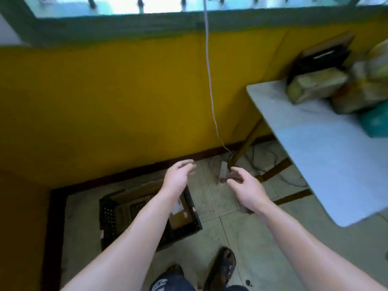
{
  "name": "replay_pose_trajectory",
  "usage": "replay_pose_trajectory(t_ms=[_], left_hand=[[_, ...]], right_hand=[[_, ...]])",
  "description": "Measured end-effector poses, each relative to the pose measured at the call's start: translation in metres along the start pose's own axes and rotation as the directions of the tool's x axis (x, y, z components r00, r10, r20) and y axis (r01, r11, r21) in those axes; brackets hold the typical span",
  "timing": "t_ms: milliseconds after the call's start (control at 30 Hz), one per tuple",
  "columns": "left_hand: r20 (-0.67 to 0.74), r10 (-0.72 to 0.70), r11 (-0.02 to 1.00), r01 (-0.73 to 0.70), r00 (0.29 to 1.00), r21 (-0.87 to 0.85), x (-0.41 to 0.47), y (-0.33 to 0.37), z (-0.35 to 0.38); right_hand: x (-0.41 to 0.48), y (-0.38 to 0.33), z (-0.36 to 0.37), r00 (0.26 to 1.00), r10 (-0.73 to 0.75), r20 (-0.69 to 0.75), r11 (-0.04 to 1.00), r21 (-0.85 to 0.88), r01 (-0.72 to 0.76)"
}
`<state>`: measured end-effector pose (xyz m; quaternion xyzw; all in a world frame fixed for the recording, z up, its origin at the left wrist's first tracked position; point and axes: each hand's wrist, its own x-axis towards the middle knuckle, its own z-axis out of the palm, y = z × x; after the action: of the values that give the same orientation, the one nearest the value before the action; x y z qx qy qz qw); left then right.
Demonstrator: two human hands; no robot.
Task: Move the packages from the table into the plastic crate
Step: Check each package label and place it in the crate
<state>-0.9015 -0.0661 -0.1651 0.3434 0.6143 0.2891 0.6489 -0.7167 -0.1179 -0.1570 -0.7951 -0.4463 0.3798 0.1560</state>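
Observation:
A black plastic crate (108, 217) stands on the floor at lower left, with brown cardboard packages (181, 215) inside it. My left hand (178, 175) hovers above the crate's far right corner, fingers loosely curled and holding nothing. My right hand (243, 183) is held out over the floor between crate and table, empty as well. On the white table (315, 139) at the right lie a tan taped package (315, 85), a brown package (357, 97) and a teal package (375, 120). The picture is blurred by motion.
A yellow wall (126, 101) runs behind the crate, under a barred window. A thin cable (210, 80) hangs down the wall to the floor. A dark box (323, 55) stands at the table's far end. Cables lie under the table. My sandalled feet (222, 267) are on the tiles.

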Motion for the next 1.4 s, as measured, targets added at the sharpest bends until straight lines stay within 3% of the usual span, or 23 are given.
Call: replay_pose_trajectory(t_ms=[333, 633, 800, 1067, 1267, 1400], left_hand=[[0.288, 0.151, 0.981, -0.179, 0.946, 0.073, -0.061, 0.064, 0.202], [0.41, 0.16, 0.971, -0.219, 0.898, 0.099, -0.104, 0.073, 0.431], [0.441, 0.171, 0.96, -0.25, 0.881, 0.128, -0.108, 0.081, 0.52], [0.318, 0.225, 0.964, -0.258, 0.921, 0.068, -0.049, 0.114, 0.601], [0.072, 0.243, 0.969, -0.238, 0.967, -0.066, 0.024, 0.143, 0.64], [-0.137, 0.268, 0.959, -0.277, 0.954, -0.053, 0.068, 0.158, 0.656]], right_hand=[[-0.041, 0.081, -0.167, 0.979, 0.052, -0.199, 0.956, 0.293, 0.008], [-0.044, 0.231, -0.349, 0.943, 0.081, -0.323, 0.928, 0.371, 0.047], [-0.023, 0.285, -0.415, 0.927, 0.117, -0.356, 0.906, 0.42, 0.047], [0.061, 0.307, -0.476, 0.949, 0.057, -0.31, 0.904, 0.419, 0.082], [0.135, 0.309, -0.526, 0.978, 0.029, -0.207, 0.965, 0.262, 0.027], [0.184, 0.3, -0.559, 0.972, -0.036, -0.234, 0.962, 0.255, 0.097]])
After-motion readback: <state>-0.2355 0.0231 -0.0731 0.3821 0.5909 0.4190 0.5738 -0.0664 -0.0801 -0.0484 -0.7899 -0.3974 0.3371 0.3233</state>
